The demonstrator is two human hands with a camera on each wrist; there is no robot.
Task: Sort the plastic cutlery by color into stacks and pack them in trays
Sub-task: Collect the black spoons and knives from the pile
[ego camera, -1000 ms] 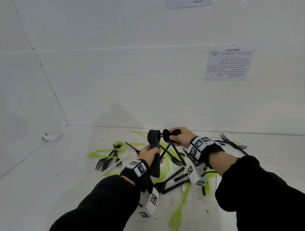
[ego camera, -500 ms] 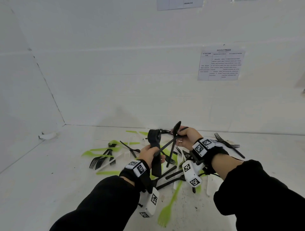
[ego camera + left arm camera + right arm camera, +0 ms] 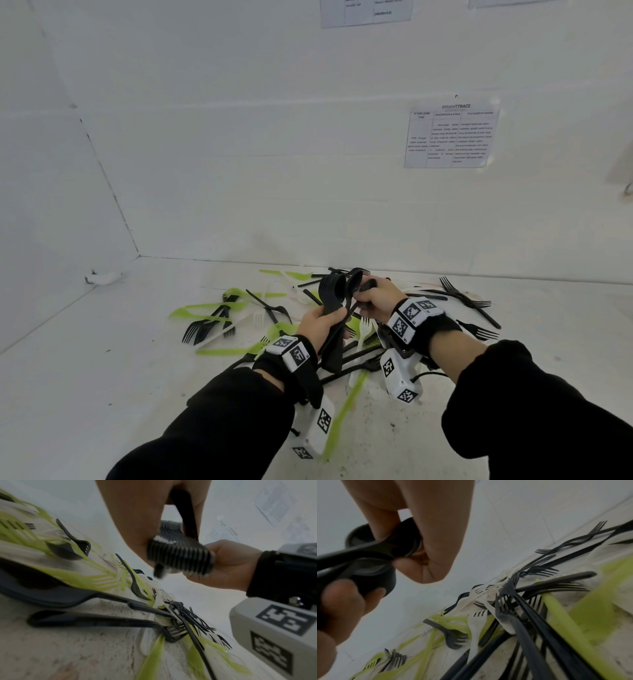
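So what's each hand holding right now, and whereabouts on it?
The left hand grips a stack of black spoons around the handles. The right hand pinches one black spoon at its bowl, beside the stack.

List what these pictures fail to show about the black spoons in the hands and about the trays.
- Spoon count: the black stack in the left hand is blurred in the left wrist view.
- Right hand: its fingers hide how many black spoons are in its grip.
- Trays: none visible in any view.
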